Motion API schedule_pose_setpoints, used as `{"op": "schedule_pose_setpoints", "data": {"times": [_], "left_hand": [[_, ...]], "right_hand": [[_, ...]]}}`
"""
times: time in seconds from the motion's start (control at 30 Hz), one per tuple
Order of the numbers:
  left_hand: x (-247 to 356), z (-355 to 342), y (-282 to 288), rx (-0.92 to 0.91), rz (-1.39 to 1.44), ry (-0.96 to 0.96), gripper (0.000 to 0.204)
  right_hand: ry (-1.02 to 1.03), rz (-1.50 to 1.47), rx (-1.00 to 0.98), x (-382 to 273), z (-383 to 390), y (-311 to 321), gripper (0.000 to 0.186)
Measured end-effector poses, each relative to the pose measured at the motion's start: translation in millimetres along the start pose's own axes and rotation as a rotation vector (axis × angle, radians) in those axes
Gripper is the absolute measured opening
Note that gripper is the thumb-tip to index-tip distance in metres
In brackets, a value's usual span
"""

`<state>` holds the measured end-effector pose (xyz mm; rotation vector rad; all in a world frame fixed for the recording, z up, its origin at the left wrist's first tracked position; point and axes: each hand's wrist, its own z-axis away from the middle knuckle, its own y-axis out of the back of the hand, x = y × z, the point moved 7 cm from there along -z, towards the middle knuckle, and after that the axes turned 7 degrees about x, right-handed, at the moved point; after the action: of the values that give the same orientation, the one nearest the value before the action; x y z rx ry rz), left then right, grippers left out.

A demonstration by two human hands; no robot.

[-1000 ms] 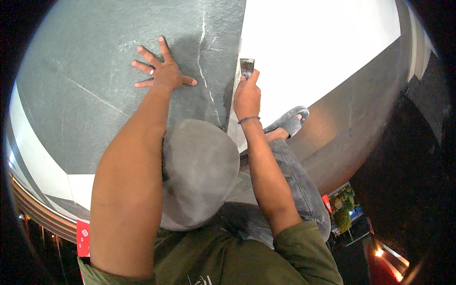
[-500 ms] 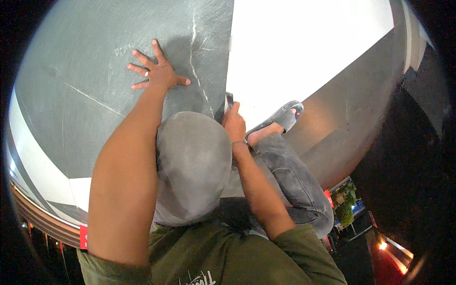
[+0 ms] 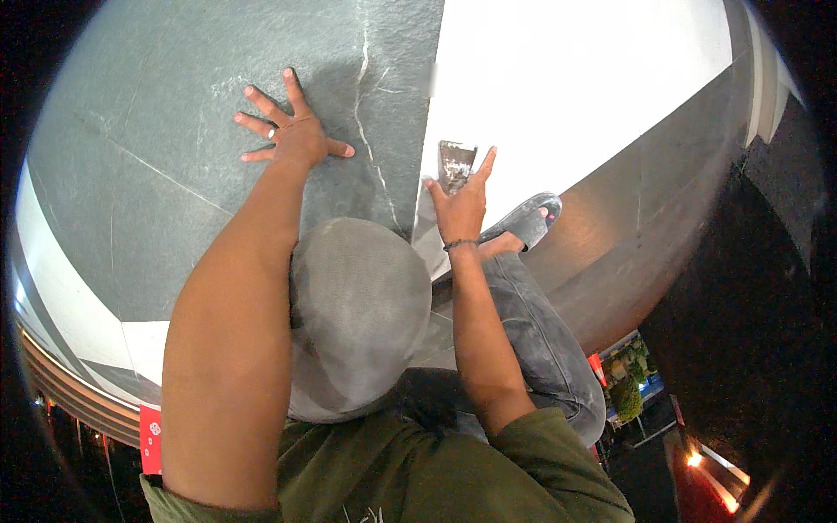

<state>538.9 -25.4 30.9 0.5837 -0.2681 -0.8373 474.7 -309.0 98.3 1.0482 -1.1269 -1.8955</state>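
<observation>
My left hand [image 3: 296,131], a ring on one finger, presses with spread fingers on dark grey stone-look flooring [image 3: 174,87], left of a pale crack. My right hand [image 3: 462,200] is on a metal scraper [image 3: 456,164], its index finger stretched along the blade's right side and its thumb at the left; the handle is hidden under the palm. The blade rests at the left edge of a white panel [image 3: 575,70], beside the seam with the grey stone. A rounded grey cloth-covered shape, apparently my bent knee [image 3: 357,314], lies between my forearms.
My sandalled foot [image 3: 527,222] and dusty jeans leg [image 3: 549,349] are at the right, over a brownish grey strip [image 3: 645,174]. A pale curved edge [image 3: 758,78] borders dark ground at far right. A red patterned piece [image 3: 151,440] shows at lower left.
My right hand with the scraper moved down along the seam, then back up and rightward, the blade now showing broad face up. My left hand stays spread in place.
</observation>
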Motion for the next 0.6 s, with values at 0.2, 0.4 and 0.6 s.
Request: {"op": "schedule_pose_setpoints", "data": {"times": [0.2,0.4,0.6], "left_hand": [[4,-1,1,0.018,-0.024,-0.008,0.165],[4,4,6,-0.003,-0.013,0.008,0.160],[2,1,-1,0.003,-0.019,-0.008,0.162]], "right_hand": [[-0.106,-0.287,-0.180,6,-12,-12,0.036],[0.034,-0.356,-0.228,-72,-80,-22,0.025],[0.095,-0.269,-0.096,-88,-86,-21,0.024]]}}
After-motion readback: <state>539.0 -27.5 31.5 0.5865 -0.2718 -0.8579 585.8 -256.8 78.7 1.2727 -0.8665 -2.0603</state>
